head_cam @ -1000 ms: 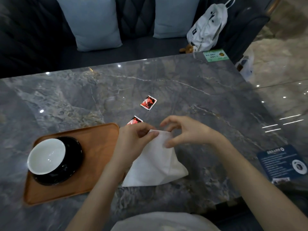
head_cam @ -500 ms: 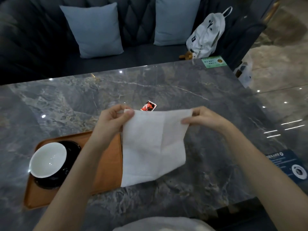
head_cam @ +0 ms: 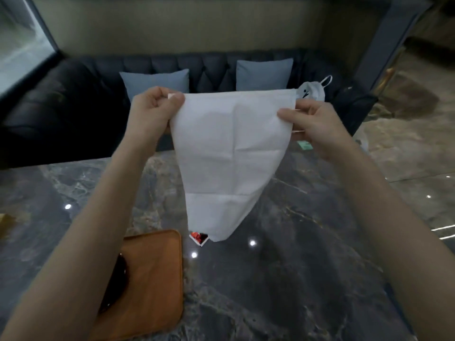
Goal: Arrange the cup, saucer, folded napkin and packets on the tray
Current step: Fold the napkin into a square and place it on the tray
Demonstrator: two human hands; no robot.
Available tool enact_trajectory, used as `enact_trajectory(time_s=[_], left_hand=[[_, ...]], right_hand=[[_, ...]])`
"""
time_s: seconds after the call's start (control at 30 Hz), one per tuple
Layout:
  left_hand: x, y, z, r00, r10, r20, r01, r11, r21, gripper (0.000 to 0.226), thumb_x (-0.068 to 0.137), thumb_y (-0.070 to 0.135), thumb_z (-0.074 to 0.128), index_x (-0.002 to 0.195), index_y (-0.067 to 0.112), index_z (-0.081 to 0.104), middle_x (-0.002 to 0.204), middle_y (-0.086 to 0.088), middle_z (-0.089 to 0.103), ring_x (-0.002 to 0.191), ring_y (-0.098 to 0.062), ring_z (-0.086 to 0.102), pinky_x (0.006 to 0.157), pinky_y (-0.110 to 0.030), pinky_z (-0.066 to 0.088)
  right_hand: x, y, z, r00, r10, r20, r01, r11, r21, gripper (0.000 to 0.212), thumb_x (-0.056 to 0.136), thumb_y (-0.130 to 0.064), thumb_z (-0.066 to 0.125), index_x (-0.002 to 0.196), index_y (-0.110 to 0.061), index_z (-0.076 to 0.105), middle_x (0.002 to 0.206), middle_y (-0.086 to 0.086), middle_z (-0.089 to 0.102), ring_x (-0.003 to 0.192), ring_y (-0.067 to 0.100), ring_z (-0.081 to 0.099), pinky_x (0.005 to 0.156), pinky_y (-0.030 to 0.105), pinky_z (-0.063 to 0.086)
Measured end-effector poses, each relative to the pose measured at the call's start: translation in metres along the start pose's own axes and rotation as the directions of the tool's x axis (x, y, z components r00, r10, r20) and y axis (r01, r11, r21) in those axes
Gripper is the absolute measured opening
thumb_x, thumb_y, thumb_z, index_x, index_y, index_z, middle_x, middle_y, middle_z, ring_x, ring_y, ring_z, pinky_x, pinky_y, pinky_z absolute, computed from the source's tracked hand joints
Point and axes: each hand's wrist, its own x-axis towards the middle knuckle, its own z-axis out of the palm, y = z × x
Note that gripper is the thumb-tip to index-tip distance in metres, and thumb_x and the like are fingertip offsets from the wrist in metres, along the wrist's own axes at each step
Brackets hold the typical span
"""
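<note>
A white napkin [head_cam: 229, 153] hangs unfolded in the air, stretched between my hands above the marble table. My left hand [head_cam: 154, 110] pinches its upper left corner and my right hand [head_cam: 311, 121] pinches its upper right corner. Below its hanging tip a red packet [head_cam: 198, 238] lies on the table, partly covered by the napkin. The wooden tray [head_cam: 157, 279] sits at lower left, largely behind my left forearm. A sliver of the black saucer [head_cam: 120, 274] shows on it. The cup is hidden, and I see no second packet.
The grey marble table [head_cam: 283, 279] fills the lower view. Behind it stands a dark tufted sofa [head_cam: 73, 107] with two blue cushions [head_cam: 157, 80] and a white bag [head_cam: 314, 91]. A green card [head_cam: 304, 144] lies at the table's far right edge.
Both hands lifted the napkin off the table and spread it open high in front of me. The view tilted upward, so the tray and cup slid down behind my left arm.
</note>
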Motion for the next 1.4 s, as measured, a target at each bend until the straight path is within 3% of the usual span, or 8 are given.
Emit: enact_trajectory(time_s=[0.2,0.37,0.7,0.83,0.97,1.17,1.33,1.4], left_hand=[[0.019,0.036,-0.007,0.993,0.114,-0.026,-0.115,0.992,-0.058,0.017,0.087,0.019,0.056,0.071,0.022,0.057,0.062,0.003,0.051,0.053,-0.001,0.048,0.051,-0.017,0.044],[0.001,0.032,-0.012,0.993,0.115,-0.005,-0.115,0.991,-0.07,0.013,0.086,0.02,0.057,0.073,0.021,0.059,0.064,0.002,0.052,0.059,-0.005,0.051,0.055,-0.019,0.047],[-0.028,0.042,-0.025,0.985,0.169,0.021,-0.166,0.98,-0.108,0.013,0.08,0.025,0.061,0.067,0.027,0.063,0.051,0.013,0.058,0.057,-0.002,0.052,0.052,-0.016,0.047],[-0.026,0.041,-0.024,0.987,0.156,0.037,-0.152,0.985,-0.081,0.013,0.081,0.024,0.061,0.069,0.026,0.062,0.06,0.009,0.056,0.061,-0.004,0.052,0.056,-0.019,0.047],[-0.018,0.022,-0.02,0.993,0.091,0.073,-0.089,0.996,-0.028,0.014,0.084,0.021,0.06,0.071,0.025,0.061,0.067,0.001,0.055,0.063,-0.007,0.054,0.059,-0.023,0.05],[-0.019,-0.046,-0.008,0.986,-0.134,0.095,0.137,0.99,-0.019,0.019,0.084,0.014,0.06,0.067,0.022,0.062,0.047,0.016,0.063,0.048,0.003,0.057,0.049,-0.013,0.05],[-0.028,-0.09,0.0,0.964,-0.244,0.108,0.246,0.969,0.0,0.016,0.082,0.009,0.062,0.069,0.019,0.063,0.047,0.018,0.065,0.05,0.004,0.058,0.056,-0.01,0.052],[-0.032,-0.1,0.0,0.957,-0.265,0.12,0.265,0.964,0.016,0.013,0.081,0.009,0.063,0.072,0.019,0.064,0.051,0.019,0.067,0.055,0.005,0.06,0.061,-0.012,0.053]], right_hand=[[0.005,-0.04,0.002,0.985,-0.163,-0.053,0.166,0.984,0.065,0.014,0.085,-0.012,0.061,0.096,-0.017,0.067,0.077,-0.014,0.075,0.079,0.007,0.07,0.064,0.019,0.055],[-0.009,-0.039,0.004,0.988,-0.149,-0.033,0.15,0.988,0.047,0.019,0.086,-0.014,0.059,0.104,-0.013,0.065,0.094,-0.006,0.071,0.081,0.006,0.07,0.062,0.017,0.054],[-0.041,-0.035,-0.002,0.986,-0.164,-0.014,0.164,0.983,0.086,0.015,0.084,-0.012,0.061,0.095,-0.02,0.068,0.079,-0.013,0.076,0.079,0.011,0.071,0.058,0.022,0.057],[-0.04,-0.033,0.0,0.99,-0.141,-0.004,0.141,0.988,0.061,0.015,0.083,-0.015,0.062,0.096,-0.021,0.068,0.08,-0.011,0.076,0.077,0.011,0.071,0.059,0.024,0.058],[-0.029,-0.014,0.003,0.998,-0.059,-0.006,0.059,0.998,0.025,0.015,0.084,-0.014,0.062,0.097,-0.019,0.067,0.081,-0.011,0.074,0.077,0.01,0.071,0.061,0.022,0.058],[-0.013,0.053,0.017,0.991,0.132,-0.028,-0.131,0.991,0.015,0.022,0.084,-0.006,0.061,0.104,-0.002,0.065,0.069,-0.011,0.072,0.061,0.002,0.067,0.058,0.018,0.057],[-0.009,0.1,0.026,0.976,0.211,-0.044,-0.212,0.977,-0.009,0.025,0.081,0.002,0.061,0.106,0.007,0.062,0.06,-0.013,0.07,0.055,-0.003,0.064,0.056,0.012,0.053],[-0.01,0.111,0.027,0.973,0.225,-0.051,-0.227,0.973,-0.042,0.024,0.081,0.002,0.061,0.103,0.01,0.062,0.069,-0.007,0.068,0.056,-0.003,0.063,0.061,0.01,0.053]])
